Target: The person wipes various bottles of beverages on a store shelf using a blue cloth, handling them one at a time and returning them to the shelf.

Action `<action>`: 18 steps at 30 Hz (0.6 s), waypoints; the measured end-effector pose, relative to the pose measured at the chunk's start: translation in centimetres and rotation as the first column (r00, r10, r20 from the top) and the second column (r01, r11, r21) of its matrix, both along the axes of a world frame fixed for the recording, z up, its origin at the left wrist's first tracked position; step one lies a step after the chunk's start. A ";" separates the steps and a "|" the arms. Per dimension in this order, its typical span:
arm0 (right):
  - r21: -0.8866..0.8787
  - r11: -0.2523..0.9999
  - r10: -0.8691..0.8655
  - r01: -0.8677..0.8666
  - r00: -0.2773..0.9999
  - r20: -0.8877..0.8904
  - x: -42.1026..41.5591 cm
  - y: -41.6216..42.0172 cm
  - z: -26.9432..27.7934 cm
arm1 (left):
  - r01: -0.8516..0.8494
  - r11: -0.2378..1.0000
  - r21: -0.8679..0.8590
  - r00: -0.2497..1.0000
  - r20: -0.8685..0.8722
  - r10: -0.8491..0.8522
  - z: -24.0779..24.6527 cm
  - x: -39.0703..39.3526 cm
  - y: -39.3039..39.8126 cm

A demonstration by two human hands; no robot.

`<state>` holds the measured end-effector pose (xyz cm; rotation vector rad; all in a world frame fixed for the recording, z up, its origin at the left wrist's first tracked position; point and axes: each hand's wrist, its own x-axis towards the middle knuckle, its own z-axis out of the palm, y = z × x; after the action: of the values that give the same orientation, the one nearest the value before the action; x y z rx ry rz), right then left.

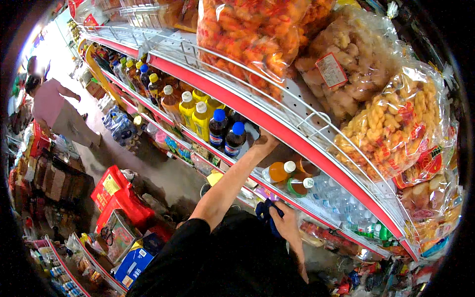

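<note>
My left hand (266,142) reaches in under the red-edged upper shelf, beside dark soda bottles with blue caps (235,139); its fingers are partly hidden by the shelf edge, so what they touch does not show. A dark blue cloth (271,219) is bunched in my right hand (287,222), low in front of the lower shelf edge. Right of my left hand, an orange drink bottle (278,172) and a green-labelled bottle (298,187) with white caps lean on the bottle shelf. Yellow drink bottles (200,120) stand left of the dark ones.
Large clear bags of orange snacks (248,41) and twisted dough snacks (397,122) lie on the upper shelf behind a wire rail (259,76). Clear water bottles (334,196) fill the right. A person in pink (48,100) stands in the aisle at left, near red bags (118,196) and boxes.
</note>
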<state>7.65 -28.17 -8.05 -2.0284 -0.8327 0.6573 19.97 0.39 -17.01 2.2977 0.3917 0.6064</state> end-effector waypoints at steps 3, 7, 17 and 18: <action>0.008 1.000 0.008 -0.008 1.000 -0.010 -0.1 -0.1 -0.4 | 0.018 1.000 0.023 0.999 -0.032 -0.017 -0.5 0.2 0.1; 0.027 0.999 0.018 -0.018 1.000 0.003 0.1 0.0 -0.1 | 0.024 0.998 0.053 0.999 -0.031 -0.022 -1.1 -0.3 -0.2; 0.039 0.999 0.038 -0.038 0.999 0.006 0.9 1.3 -1.7 | -0.030 0.942 0.333 0.945 0.315 -0.082 -1.7 -6.0 -1.1; 0.031 0.999 0.044 -0.044 0.999 -0.008 1.0 1.4 -2.0 | 0.054 0.993 0.109 0.963 0.256 -0.080 3.7 -8.0 -2.4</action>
<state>8.65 -26.76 -10.06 -1.9834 -0.8789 0.6736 11.98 -1.99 -13.28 2.2773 0.1592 0.8990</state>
